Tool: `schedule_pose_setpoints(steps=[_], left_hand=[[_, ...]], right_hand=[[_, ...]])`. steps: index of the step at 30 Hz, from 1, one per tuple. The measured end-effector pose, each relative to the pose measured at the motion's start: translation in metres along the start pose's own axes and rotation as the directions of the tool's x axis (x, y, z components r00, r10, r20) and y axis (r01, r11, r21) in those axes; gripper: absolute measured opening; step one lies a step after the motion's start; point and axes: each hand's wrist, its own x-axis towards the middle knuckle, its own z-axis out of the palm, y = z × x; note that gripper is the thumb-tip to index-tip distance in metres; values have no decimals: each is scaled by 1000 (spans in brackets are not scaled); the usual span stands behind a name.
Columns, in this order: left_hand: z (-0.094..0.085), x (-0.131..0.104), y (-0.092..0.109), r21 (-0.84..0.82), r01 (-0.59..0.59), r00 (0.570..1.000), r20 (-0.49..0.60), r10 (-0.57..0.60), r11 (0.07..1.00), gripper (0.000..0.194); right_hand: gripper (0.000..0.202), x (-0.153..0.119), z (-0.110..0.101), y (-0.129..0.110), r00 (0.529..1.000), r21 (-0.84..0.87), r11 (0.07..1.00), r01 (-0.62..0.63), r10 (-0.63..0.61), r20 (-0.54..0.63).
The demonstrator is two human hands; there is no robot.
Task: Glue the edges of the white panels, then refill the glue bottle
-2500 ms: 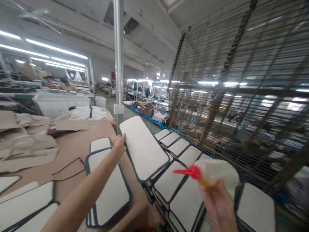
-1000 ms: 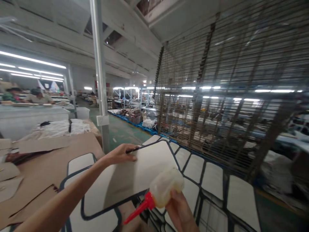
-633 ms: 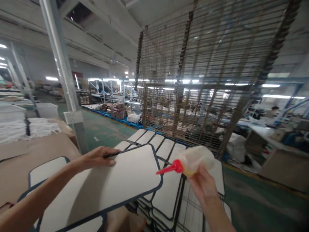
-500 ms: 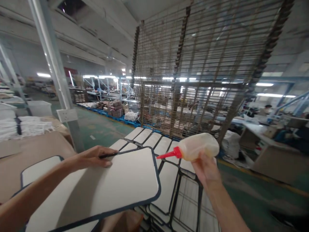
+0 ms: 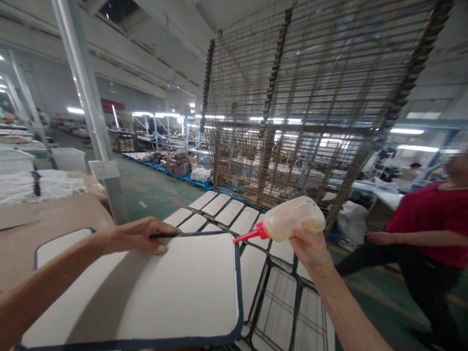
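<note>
In the head view, the step in hand seemed to be running liquid from a squeeze bottle (image 5: 292, 219) along the edge of a pale panel (image 5: 164, 292) with a dark border. That panel lay near and left of centre, its flat face up and its far right corner just at the tip of the bottle's red nozzle (image 5: 252, 234). The left hand (image 5: 141, 236) had it in a pinching grip, thumb on the face and fingers over the far edge; the right hand (image 5: 310, 248) had its grip closed around the bottle from below, tilting the nozzle left. The next move appeared to call for a steady panel, a light squeeze and the nozzle guided closely round the corner. Whether the tip touched the border, or any liquid was coming out, was too small to tell. The left forearm covered part of the panel, its near left end ran to the bottom of the view, and whatever held it up from below was hidden. It also overlapped the rows of panels (image 5: 250, 273) on the right and the brown surface (image 5: 66, 212) on the left. A person in a red shirt (image 5: 431, 219) was cut off at the far right, and the room behind the tall wire rack (image 5: 268, 100) was blurred.
</note>
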Motion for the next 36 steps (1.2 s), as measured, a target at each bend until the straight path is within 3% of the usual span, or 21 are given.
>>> schedule_pose_setpoints(steps=[9,27,36], left_hand=[[3,7,11,-14,16,1000,24,-15,1000,49],[6,8,21,-82,69,997,35,-67,994,53],[4,7,26,-59,72,997,22,-70,996,44]], right_hand=[[65,-4,-15,0,1000,-17,1000,-12,13,5],[58,-13,-14,-6,996,43,998,-46,43,78],[59,-18,-15,-7,994,12,996,-87,86,65]])
